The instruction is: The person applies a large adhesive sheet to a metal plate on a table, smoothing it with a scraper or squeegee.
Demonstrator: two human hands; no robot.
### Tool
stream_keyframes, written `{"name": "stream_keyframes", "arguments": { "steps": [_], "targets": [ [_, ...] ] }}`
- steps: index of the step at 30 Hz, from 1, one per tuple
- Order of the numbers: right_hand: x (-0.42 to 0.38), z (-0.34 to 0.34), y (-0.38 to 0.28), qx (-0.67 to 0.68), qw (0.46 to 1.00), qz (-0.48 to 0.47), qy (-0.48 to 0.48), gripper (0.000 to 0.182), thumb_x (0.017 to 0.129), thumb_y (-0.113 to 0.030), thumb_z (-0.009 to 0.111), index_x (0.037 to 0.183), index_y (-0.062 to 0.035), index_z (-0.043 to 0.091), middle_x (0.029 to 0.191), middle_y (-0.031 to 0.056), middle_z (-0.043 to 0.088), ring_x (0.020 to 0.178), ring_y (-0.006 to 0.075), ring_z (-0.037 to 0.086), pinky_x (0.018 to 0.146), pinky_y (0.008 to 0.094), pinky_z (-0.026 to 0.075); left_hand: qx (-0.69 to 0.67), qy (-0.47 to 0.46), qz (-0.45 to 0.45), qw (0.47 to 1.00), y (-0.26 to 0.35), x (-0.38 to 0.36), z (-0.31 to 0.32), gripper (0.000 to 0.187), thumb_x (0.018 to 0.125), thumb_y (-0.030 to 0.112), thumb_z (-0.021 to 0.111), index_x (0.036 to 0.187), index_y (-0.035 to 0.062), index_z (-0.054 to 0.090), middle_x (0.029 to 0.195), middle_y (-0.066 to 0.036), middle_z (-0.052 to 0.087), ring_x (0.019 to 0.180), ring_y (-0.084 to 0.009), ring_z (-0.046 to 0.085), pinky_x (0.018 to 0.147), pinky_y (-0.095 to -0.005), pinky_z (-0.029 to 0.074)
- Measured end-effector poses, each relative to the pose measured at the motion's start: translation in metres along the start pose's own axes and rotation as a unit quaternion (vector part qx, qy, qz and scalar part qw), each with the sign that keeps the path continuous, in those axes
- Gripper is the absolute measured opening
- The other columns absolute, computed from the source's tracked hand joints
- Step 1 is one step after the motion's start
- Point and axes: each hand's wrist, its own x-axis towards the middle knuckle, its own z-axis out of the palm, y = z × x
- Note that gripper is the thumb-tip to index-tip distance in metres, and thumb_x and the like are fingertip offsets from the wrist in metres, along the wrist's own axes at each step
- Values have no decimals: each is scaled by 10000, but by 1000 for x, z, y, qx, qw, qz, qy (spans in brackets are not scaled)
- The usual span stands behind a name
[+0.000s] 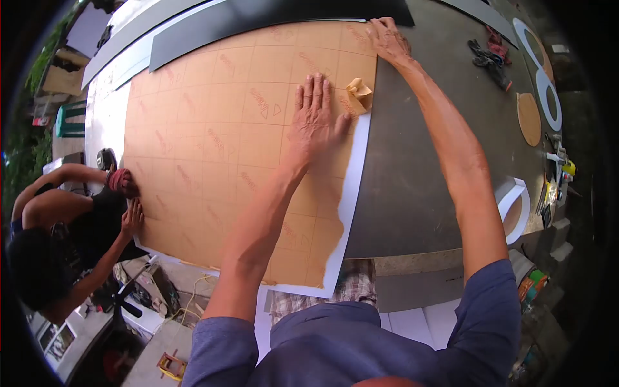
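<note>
Flatly spread, the left hand point(314, 122) presses palm down on a large sheet point(206, 148) covered in brown paper, its fingers pointing toward the far edge and its thumb out to the side; the right hand point(390, 44) is at the sheet's far right corner with its fingers bent over the edge, though I cannot tell whether they pinch it; the sheet lies on the dark table point(412, 180), its near end reaching past the table's edge above the person's lap; along the right side the brown paper ends in a ragged line, baring a white border point(356, 187); a crumpled scrap of paper point(358, 97) sits just beside the left hand; a black strip point(271, 29) lies along the far edge; at the left, a co-worker point(61, 251) has a bare hand and a wrapped hand at the sheet's side; gloves point(491, 61) and a brown disc point(529, 119) lie to the right.
</note>
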Motion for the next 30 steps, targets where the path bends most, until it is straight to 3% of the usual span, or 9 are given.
{"name": "stream_keyframes", "arguments": {
  "steps": [8, 12, 13, 16, 18, 20, 26, 27, 30],
  "targets": [
    [22, 18, 26, -14, 995, -90, 30, 394, 1017, -373, 541, 1300, -116, 637, 1308, 120, 585, 1120, 349, 652, 922, 458, 542, -5, 20, -22, 1000, 5, 0, 1, 803, 1003, 534, 436, 1553, -40, 328, 1658, -204, 262, 1563, -336, 173, 1282, -457, 99],
    [21, 17, 47, -6, 986, -153, 60, 286, 990, -333, 592, 1148, -125, 709, 1165, 115, 656, 1022, 341, 675, 872, 458, 549, -13, 39, -50, 998, 9, -10, 4, 675, 974, 401, 563, 1513, 19, 423, 1647, -123, 327, 1541, -295, 256, 1273, -449, 175],
    [14, 6, 36, 30, 971, -197, 132, 436, 832, -387, 801, 1034, -7, 732, 807, 166, 696, 761, 299, 713, 686, 443, 559, -13, 49, -57, 997, 13, -12, 4, 651, 968, 386, 579, 1492, 22, 447, 1630, -114, 360, 1527, -288, 290, 1267, -452, 200],
    [-25, -34, 19, 42, 984, -150, 84, 372, 932, -425, 703, 1154, -127, 714, 1169, 104, 661, 1010, 316, 680, 867, 440, 550, -6, 73, -57, 996, 16, -14, 7, 651, 966, 415, 599, 1486, 48, 466, 1607, -104, 400, 1505, -280, 336, 1255, -449, 232],
    [-61, -56, -4, 98, 975, -182, -79, 497, 844, -478, 783, 1199, -140, 701, 1166, 86, 664, 1002, 285, 688, 844, 415, 563, 3, 71, -57, 996, 15, -9, 2, 656, 968, 431, 596, 1492, 57, 464, 1607, -99, 402, 1505, -279, 337, 1253, -447, 235],
    [-107, -60, -22, 130, 952, -243, -133, 638, 792, -624, 746, 1214, -152, 669, 1130, 90, 635, 1016, 321, 674, 835, 441, 569, 8, 61, -63, 996, 18, -15, 0, 663, 970, 443, 594, 1498, 65, 461, 1607, -94, 402, 1505, -277, 336, 1251, -445, 236],
    [-143, -54, -54, 125, 943, -244, -186, 361, 882, -355, 763, 1144, -122, 676, 1047, 53, 651, 827, 297, 703, 733, 429, 593, 40, 35, -59, 997, 16, -14, 1, 688, 966, 480, 596, 1506, 75, 462, 1613, -91, 395, 1507, -276, 333, 1252, -444, 229],
    [-141, -50, -56, 150, 948, -230, -158, 251, 878, -268, 766, 1058, -107, 699, 959, 58, 659, 804, 291, 700, 702, 418, 573, 36, 37, -60, 997, 16, -13, 1, 692, 964, 491, 596, 1507, 81, 465, 1614, -92, 393, 1507, -278, 332, 1253, -446, 227],
    [-119, -35, -44, 203, 942, -196, -182, 208, 886, -274, 764, 992, -98, 729, 858, 85, 660, 790, 291, 690, 667, 406, 546, 23, 40, -60, 997, 17, -12, 0, 701, 952, 539, 597, 1521, 150, 470, 1620, -95, 382, 1508, -284, 329, 1251, -453, 223]
  ]
}}
